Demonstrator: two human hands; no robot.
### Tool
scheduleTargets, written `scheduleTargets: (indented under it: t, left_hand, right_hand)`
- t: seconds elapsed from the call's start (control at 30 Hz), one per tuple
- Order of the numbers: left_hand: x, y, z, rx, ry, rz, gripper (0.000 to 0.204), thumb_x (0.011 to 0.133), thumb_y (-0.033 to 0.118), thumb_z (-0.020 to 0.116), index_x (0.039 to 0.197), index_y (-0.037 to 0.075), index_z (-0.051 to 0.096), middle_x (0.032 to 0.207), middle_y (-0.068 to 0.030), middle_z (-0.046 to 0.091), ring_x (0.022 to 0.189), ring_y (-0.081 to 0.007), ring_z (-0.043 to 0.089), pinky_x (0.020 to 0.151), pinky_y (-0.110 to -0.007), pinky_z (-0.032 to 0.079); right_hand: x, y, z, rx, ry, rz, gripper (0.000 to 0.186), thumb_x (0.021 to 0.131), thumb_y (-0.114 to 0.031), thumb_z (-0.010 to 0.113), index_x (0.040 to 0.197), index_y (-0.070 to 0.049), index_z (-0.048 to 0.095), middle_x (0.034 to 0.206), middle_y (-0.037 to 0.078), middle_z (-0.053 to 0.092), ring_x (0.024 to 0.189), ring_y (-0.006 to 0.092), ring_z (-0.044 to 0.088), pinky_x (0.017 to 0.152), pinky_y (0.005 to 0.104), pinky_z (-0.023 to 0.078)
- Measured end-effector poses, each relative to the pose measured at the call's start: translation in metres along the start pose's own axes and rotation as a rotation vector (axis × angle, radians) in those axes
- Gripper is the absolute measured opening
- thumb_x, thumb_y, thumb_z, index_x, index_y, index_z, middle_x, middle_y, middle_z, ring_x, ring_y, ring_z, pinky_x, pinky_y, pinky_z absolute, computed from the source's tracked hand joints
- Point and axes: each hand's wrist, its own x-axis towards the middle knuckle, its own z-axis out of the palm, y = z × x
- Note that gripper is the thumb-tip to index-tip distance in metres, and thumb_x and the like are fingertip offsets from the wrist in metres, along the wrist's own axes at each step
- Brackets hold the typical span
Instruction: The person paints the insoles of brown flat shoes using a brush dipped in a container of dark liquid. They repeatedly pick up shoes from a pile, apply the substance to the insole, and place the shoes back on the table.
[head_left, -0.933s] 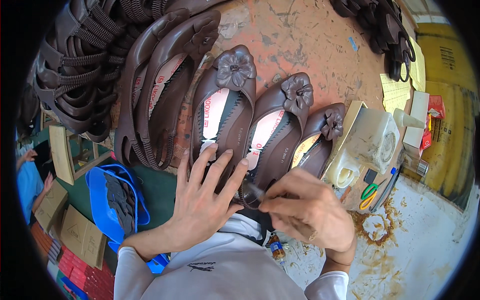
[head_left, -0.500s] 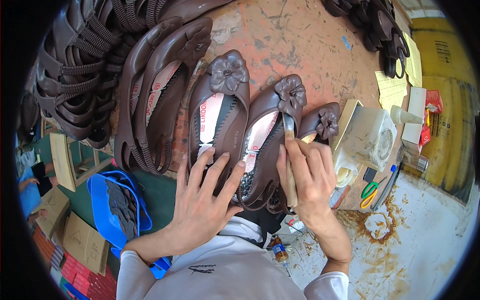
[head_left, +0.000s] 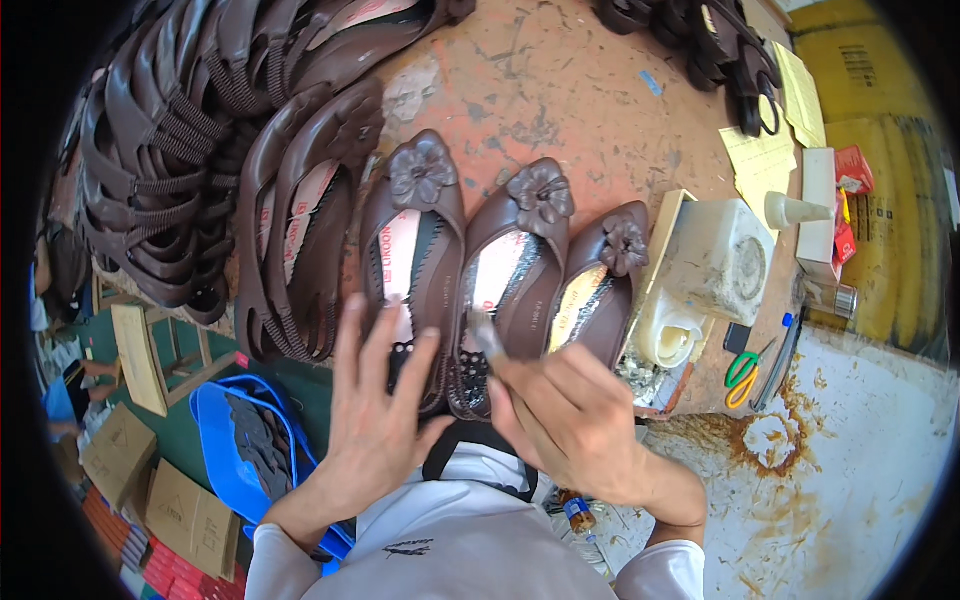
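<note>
1. I log right hand [head_left: 590, 430]: fingers clamped on brush [head_left: 487, 335], bristles at middle flower-trimmed shoe [head_left: 535, 285].
2. Left hand [head_left: 375, 420]: fingers apart over left-adjacent shoe [head_left: 445, 270].
3. Both shoes: counter [head_left: 560, 100] near edge; open room beyond toes.

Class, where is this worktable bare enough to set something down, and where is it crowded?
The worktable is mostly bare beyond the three flower shoes, between the left shoe pile and far-right dark shoes, bar a blue scrap. Crowded: the near edge, by the left hand and right hand, and around the white container.
</note>
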Motion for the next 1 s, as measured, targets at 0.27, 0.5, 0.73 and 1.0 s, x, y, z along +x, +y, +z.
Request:
scheduleTargets:
  t: [0.27, 0.5, 0.73, 1.0]
  left_hand:
    - [-0.012, -0.010, 0.032, 0.022, 0.051, 0.100, 0.033, 0.072, -0.001, 0.087, 0.098, 0.002, 0.066, 0.157, -0.0229, 0.051, 0.149, -0.0616, 0.042, 0.117, -0.068, 0.046]
    - [-0.011, -0.004, 0.038, -0.003, 0.099, 0.105, 0.031, 0.073, -0.001, 0.088, 0.093, 0.002, 0.065, 0.154, -0.0225, 0.053, 0.146, -0.0624, 0.045, 0.114, -0.068, 0.048]
    - [-0.017, -0.008, 0.029, -0.084, 0.131, 0.002, 0.083, 0.072, 0.005, 0.095, 0.146, 0.004, 0.055, 0.168, -0.0272, 0.037, 0.151, -0.0555, 0.045, 0.119, -0.058, 0.050]
    - [-0.023, -0.022, 0.026, -0.139, 0.132, -0.021, 0.119, 0.070, 0.015, 0.100, 0.168, 0.003, 0.033, 0.176, -0.0293, 0.024, 0.154, -0.0544, 0.043, 0.116, -0.055, 0.054]
  right_hand:
    - [-0.086, 0.034, -0.110, -0.179, 0.367, 0.649, 0.014, 0.090, -0.007, 0.085, 0.101, 0.001, 0.084, 0.091, 0.013, 0.080, 0.076, 0.0238, 0.072, 0.068, 0.0343, 0.056]
    - [-0.101, 0.058, -0.086, -0.296, 0.355, 0.527, 0.007, 0.090, -0.003, 0.083, 0.095, 0.002, 0.083, 0.073, 0.011, 0.073, 0.064, 0.0203, 0.067, 0.062, 0.0336, 0.052]
    - [-0.104, 0.030, -0.096, -0.441, 0.420, 0.557, 0.012, 0.080, 0.004, 0.086, 0.091, 0.001, 0.082, 0.078, 0.011, 0.075, 0.068, 0.0239, 0.067, 0.064, 0.0345, 0.052]
    - [-0.099, 0.022, -0.096, -0.486, 0.273, 0.550, 0.009, 0.082, 0.000, 0.086, 0.090, -0.001, 0.081, 0.079, 0.009, 0.075, 0.067, 0.0236, 0.066, 0.063, 0.0375, 0.052]
